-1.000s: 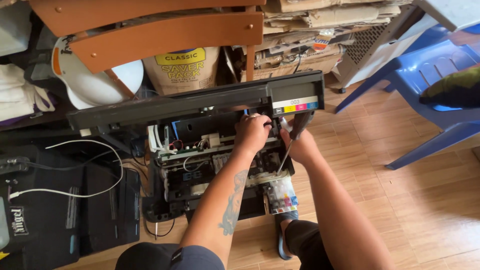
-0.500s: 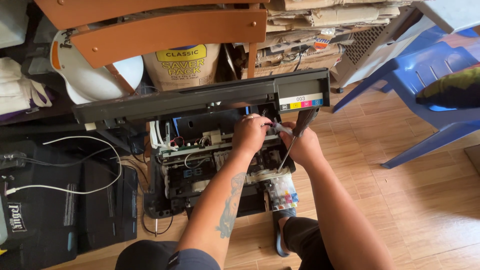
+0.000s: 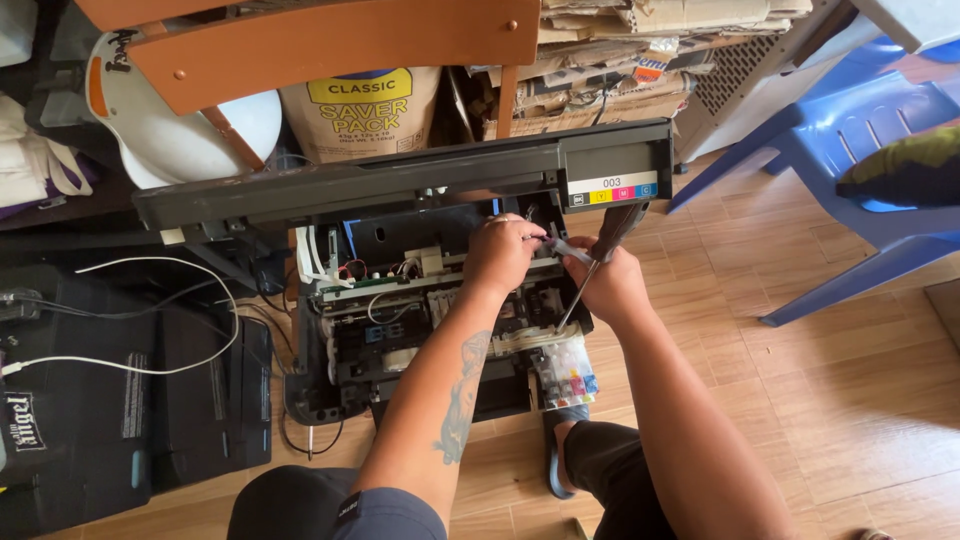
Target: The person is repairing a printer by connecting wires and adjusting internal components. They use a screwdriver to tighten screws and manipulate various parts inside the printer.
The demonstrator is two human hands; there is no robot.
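On the wooden floor (image 3: 820,400) before us sits the opened printer (image 3: 420,330), lid raised; our left hand (image 3: 500,255) reaches into its top, fingers curled around a small part we cannot make out; our right hand (image 3: 610,285) is closed on a screwdriver (image 3: 600,250), shaft angled down into the works. Beside the ink tanks (image 3: 570,375) our knee shows; a blue plastic chair (image 3: 850,170) stands to the right, black cases (image 3: 110,400) to the left.

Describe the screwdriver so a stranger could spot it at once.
Find the opened printer on the wooden floor, its dark lid raised. At its right end both hands meet; the right hand grips the screwdriver. It has a dark handle pointing up toward the lid and a thin metal shaft slanting down into the printer, unlike the white cables on the left.
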